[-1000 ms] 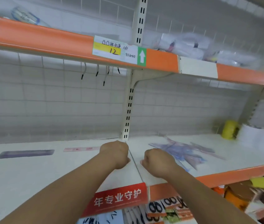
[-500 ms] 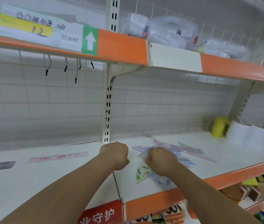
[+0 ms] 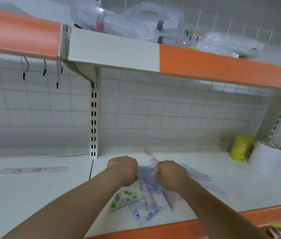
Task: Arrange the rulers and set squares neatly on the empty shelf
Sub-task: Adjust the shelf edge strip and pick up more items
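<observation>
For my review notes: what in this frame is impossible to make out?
Head view:
Whether the left hand or right hand grips anything: their backs hide the fingers.
How many pieces the pile of rulers and set squares holds: overlapping, blurred, partly under the hands.
Markings on the pink ruler: too small, blurred.
Contents of the clear bags: motion blur.

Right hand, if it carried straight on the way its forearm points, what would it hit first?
Probably the pink ruler jutting out just beyond the right hand; past that, the grid back wall. Depth is unclear.
</observation>
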Demonstrator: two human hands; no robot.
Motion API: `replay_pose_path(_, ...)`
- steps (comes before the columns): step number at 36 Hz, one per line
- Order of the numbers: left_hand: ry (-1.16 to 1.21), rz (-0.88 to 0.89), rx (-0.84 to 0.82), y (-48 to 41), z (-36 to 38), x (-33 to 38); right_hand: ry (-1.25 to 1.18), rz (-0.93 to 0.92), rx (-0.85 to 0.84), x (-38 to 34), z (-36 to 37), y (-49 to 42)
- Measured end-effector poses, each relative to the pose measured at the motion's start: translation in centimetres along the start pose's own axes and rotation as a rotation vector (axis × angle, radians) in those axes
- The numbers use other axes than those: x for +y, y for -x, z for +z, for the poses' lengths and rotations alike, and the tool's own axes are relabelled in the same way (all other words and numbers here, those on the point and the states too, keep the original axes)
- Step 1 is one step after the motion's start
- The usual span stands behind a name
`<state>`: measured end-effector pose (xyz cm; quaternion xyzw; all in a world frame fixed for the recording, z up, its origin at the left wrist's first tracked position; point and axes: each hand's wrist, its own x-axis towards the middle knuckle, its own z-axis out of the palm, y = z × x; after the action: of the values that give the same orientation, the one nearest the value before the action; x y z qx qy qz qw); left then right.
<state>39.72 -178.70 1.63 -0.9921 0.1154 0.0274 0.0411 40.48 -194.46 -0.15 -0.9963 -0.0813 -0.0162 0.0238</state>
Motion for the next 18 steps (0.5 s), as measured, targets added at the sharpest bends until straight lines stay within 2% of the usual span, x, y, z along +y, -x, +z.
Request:
replay_pose_path(9, -0.019, -0.099, -0.056, -2.8, -0.1, 5.5, 0.020, -0.074, -0.025, 7.1, 0.5, -2.3)
replay_pose_path(18, -0.030, -0.154, -0.131, -3.6, 0.3, 9.9, 0.066, -0.144, -0.041, 11.1, 1.1, -3.0)
